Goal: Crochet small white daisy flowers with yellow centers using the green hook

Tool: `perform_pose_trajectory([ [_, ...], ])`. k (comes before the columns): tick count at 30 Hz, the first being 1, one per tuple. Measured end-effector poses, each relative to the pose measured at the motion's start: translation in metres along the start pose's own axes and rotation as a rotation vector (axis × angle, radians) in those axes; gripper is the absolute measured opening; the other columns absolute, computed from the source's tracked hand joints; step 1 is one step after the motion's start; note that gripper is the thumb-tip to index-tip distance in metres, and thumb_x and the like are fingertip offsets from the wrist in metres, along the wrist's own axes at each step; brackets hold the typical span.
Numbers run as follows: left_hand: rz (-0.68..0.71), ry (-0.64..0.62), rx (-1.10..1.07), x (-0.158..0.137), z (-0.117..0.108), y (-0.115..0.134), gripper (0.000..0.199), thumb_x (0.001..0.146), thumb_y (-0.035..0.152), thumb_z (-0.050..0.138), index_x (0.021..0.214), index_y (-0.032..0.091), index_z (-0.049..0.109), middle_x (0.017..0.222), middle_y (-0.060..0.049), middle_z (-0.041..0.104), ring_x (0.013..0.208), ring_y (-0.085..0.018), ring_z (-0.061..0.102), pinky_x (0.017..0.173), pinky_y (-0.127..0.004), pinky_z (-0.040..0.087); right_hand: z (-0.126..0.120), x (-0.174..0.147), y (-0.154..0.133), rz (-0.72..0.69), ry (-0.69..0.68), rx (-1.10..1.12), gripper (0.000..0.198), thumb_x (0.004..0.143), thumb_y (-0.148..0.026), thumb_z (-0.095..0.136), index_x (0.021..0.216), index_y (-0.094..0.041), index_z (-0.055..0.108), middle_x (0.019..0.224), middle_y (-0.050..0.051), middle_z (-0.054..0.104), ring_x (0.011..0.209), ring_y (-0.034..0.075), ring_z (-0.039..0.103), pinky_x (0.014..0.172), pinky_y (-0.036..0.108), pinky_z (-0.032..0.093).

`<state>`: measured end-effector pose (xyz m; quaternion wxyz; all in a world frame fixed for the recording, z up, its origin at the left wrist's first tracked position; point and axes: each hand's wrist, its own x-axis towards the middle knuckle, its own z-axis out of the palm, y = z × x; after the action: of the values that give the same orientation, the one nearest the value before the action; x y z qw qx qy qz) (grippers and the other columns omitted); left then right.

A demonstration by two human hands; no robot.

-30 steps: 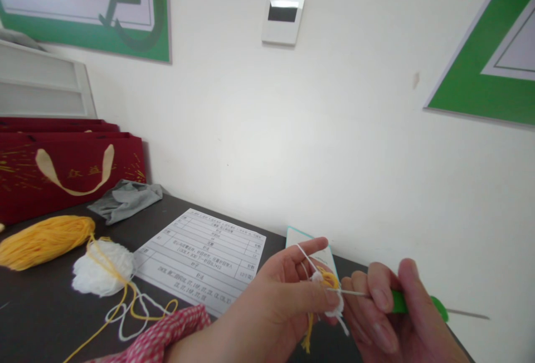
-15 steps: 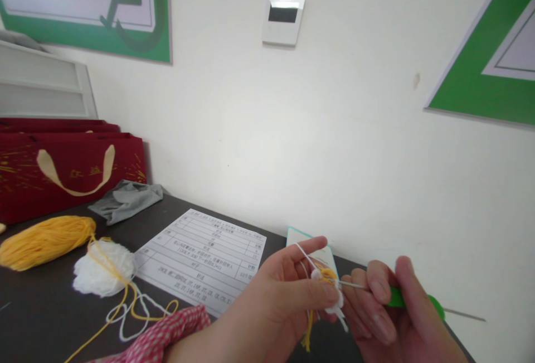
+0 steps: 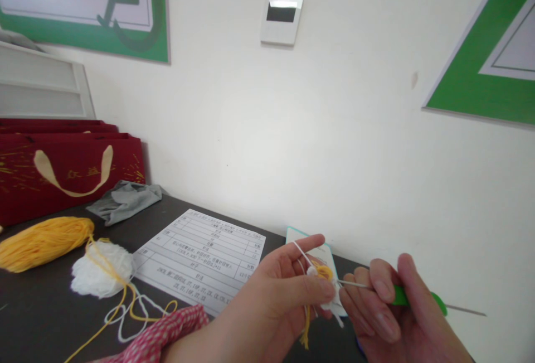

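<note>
My left hand (image 3: 288,290) pinches a small yellow and white crochet piece (image 3: 321,269) between thumb and fingers, its index finger stretched out with white yarn (image 3: 301,251) running over it. A yellow yarn tail (image 3: 306,329) hangs below. In my right hand (image 3: 384,307) is a crochet hook (image 3: 402,296) with a green handle, its metal shaft pointing left to the crochet piece and another metal end sticking out to the right. The hook's tip is at the piece's edge; whether it sits in a stitch I cannot tell.
A yellow skein (image 3: 45,243) and a white yarn ball (image 3: 102,268) lie on the dark table at left, strands trailing. Behind them are a grey cloth (image 3: 125,201) and red gift bags (image 3: 75,176). A printed sheet (image 3: 196,257) and a small card (image 3: 298,235) lie near the wall.
The hands hold almost the same pose. The right hand and hook have shifted slightly right, and the left hand with the crochet piece slightly left.
</note>
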<state>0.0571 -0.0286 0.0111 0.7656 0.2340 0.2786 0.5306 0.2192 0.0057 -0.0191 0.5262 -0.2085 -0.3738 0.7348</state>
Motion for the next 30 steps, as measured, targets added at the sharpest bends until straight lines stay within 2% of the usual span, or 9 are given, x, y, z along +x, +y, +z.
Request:
perform_pose_trajectory([
  [7, -0.009, -0.022, 0.035, -0.0021, -0.001, 0.0018, 0.072, 0.057, 0.014, 0.082, 0.126, 0.015, 0.062, 0.083, -0.001, 0.062, 0.081, -0.016, 0.057, 0.086, -0.03, 0.04, 0.0016, -0.0028, -0.0013, -0.015, 0.05, -0.048, 0.046, 0.08, -0.063, 0.069, 0.058, -0.023, 0.064, 0.043, -0.004, 0.045, 0.047, 0.011, 0.034, 0.052, 0.027, 0.036],
  [11, 0.017, 0.01, 0.035, -0.0014, 0.0006, 0.0019, 0.075, 0.058, 0.016, 0.082, 0.129, 0.015, 0.06, 0.088, -0.003, 0.063, 0.085, -0.017, 0.057, 0.086, -0.031, 0.04, 0.0016, -0.0021, -0.0021, -0.017, 0.044, -0.048, 0.046, 0.082, -0.062, 0.067, 0.057, -0.023, 0.064, 0.043, -0.004, 0.043, 0.046, 0.011, 0.034, 0.052, 0.027, 0.036],
  [22, 0.006, 0.005, 0.02, -0.0041, 0.0015, 0.0035, 0.072, 0.059, 0.013, 0.081, 0.128, 0.015, 0.061, 0.084, -0.001, 0.062, 0.082, -0.016, 0.056, 0.085, -0.029, 0.04, 0.0043, -0.0032, -0.0039, -0.018, 0.075, -0.065, 0.046, 0.083, -0.06, 0.068, 0.057, -0.023, 0.063, 0.042, -0.003, 0.043, 0.045, 0.011, 0.036, 0.052, 0.029, 0.037],
  [30, -0.008, -0.001, 0.036, -0.0015, 0.0003, 0.002, 0.07, 0.059, 0.012, 0.08, 0.127, 0.015, 0.061, 0.083, 0.0, 0.062, 0.08, -0.015, 0.056, 0.083, -0.029, 0.041, 0.0006, -0.0045, -0.0045, -0.011, 0.041, -0.062, 0.047, 0.083, -0.061, 0.067, 0.056, -0.023, 0.062, 0.042, -0.003, 0.042, 0.045, 0.011, 0.036, 0.052, 0.029, 0.036],
])
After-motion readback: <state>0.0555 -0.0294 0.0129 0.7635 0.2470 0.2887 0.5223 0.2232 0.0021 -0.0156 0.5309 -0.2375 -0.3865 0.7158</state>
